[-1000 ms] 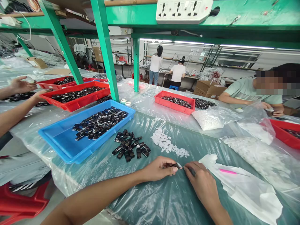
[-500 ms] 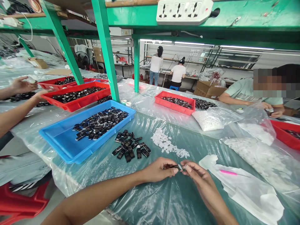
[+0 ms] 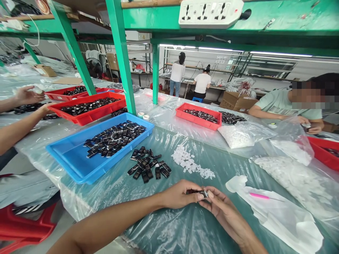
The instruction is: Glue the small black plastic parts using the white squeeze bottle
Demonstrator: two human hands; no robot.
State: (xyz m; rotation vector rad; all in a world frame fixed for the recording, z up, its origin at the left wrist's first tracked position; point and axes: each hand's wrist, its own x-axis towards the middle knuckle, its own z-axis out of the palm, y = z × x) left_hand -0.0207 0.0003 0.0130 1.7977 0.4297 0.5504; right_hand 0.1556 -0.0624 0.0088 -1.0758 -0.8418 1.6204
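Observation:
My left hand (image 3: 182,194) grips a small black piece (image 3: 197,192) between thumb and fingers. Against its right end my right hand (image 3: 218,201) pinches a small pale piece (image 3: 206,193), mostly covered by the fingertips. Beyond my hands lie a loose pile of black pieces (image 3: 148,165) and a scatter of small white pieces (image 3: 185,158). A blue tray (image 3: 69,169) at the left holds many black pieces. Right of my hands, a pink tool (image 3: 259,195) rests on a crumpled white sheet (image 3: 286,222).
Red trays (image 3: 197,121) (image 3: 92,116) of black parts stand farther back. Bags of white pieces (image 3: 238,135) lie at the right. Green posts (image 3: 123,60) rise from the plastic-covered table (image 3: 169,225). A person sits at the right; another's hands show at the left.
My hands have come together, and the right fingertips now press the pale piece against the black piece's end. The view has shifted slightly.

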